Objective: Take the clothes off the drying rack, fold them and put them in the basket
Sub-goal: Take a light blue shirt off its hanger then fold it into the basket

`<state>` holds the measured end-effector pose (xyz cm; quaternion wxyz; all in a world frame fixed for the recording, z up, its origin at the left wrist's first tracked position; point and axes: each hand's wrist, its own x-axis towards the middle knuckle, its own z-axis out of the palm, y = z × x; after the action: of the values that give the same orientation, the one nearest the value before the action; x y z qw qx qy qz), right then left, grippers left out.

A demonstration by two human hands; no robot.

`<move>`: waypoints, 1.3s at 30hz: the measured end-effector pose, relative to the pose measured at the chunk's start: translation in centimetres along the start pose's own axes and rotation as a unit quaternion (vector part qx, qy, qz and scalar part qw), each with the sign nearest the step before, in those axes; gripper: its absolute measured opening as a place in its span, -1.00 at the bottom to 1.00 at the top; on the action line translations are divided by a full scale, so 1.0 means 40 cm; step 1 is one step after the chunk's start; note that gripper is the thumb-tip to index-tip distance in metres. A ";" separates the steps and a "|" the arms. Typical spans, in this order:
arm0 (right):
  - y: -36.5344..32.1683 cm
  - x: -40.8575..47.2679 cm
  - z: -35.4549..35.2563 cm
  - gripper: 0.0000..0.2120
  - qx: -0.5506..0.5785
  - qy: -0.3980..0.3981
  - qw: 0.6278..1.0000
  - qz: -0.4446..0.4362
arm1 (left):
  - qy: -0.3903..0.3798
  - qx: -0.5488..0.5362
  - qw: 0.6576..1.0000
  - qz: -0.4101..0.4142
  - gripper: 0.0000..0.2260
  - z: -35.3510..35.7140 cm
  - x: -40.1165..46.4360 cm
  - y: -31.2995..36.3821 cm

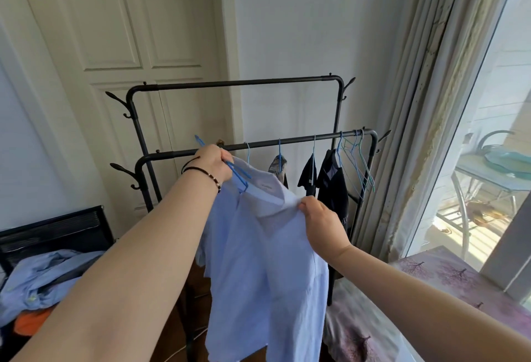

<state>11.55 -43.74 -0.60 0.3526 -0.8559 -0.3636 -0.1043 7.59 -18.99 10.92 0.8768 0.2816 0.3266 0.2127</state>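
A light blue shirt [267, 269] hangs in front of the black drying rack [287, 141], off the rail. My left hand [214, 164] grips its blue hanger [230, 166], whose lower end still sits inside the collar. At the shirt's right shoulder, my right hand [321, 218] pinches the cloth. On the lower rail remain a grey patterned garment [278, 166], a small dark garment [308, 175] and a dark jacket [334, 189], each on a hanger. The black basket [57, 232] stands at the lower left with a crumpled blue shirt [43, 278] in it.
Several empty blue hangers [359, 160] hang at the rail's right end. An orange cloth [31, 323] lies in the basket. A white door [123, 45] is behind the rack. A table with a purple tree-print cover [448, 284] stands at the right, beside curtains and a window [488, 131].
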 end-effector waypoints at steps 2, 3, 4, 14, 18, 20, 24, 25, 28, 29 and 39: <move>-0.032 0.018 0.000 -0.85 0.037 0.020 0.999 0.009 | 0.006 0.177 0.982 0.068 -0.76 0.004 -0.032 -0.006; -0.052 0.032 0.004 -0.86 0.055 0.022 0.998 0.010 | -0.002 0.182 0.981 0.061 -0.75 0.004 -0.034 -0.006; -0.072 0.047 0.007 -0.85 0.077 0.020 0.997 0.021 | -0.010 0.190 0.981 0.042 -0.73 0.008 -0.033 -0.007; -0.121 0.181 0.076 -0.76 0.294 -0.002 0.931 0.216 | -0.119 0.174 0.977 -0.017 -0.78 -0.010 -0.115 0.055; -0.132 0.222 0.098 -0.78 0.357 -0.005 0.884 0.301 | -0.155 0.140 0.978 0.002 -0.80 -0.030 -0.182 0.109; -0.139 0.238 0.101 -0.76 0.379 0.002 0.869 0.319 | -0.182 0.135 0.974 0.014 -0.80 -0.045 -0.216 0.134; -0.160 0.267 0.108 -0.70 0.365 0.020 0.878 0.311 | -0.167 0.157 0.969 0.088 -0.78 -0.098 -0.237 0.174; -0.165 0.271 0.109 -0.67 0.351 0.036 0.885 0.304 | -0.157 0.163 0.968 0.108 -0.78 -0.115 -0.235 0.182; -0.180 0.278 0.107 -0.67 0.344 0.083 0.886 0.299 | -0.121 0.167 0.965 0.161 -0.78 -0.170 -0.212 0.201; -0.184 0.279 0.105 -0.70 0.345 0.094 0.884 0.300 | -0.106 0.173 0.963 0.177 -0.76 -0.187 -0.196 0.203; -0.254 0.314 0.155 -0.67 0.340 0.088 0.896 0.270 | 0.045 0.328 0.921 0.203 -0.81 -0.291 0.142 0.110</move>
<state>12.98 -27.70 5.70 0.6673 -0.7365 -0.0988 0.0498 2.67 -8.39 3.81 0.6577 0.6039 0.3528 0.2795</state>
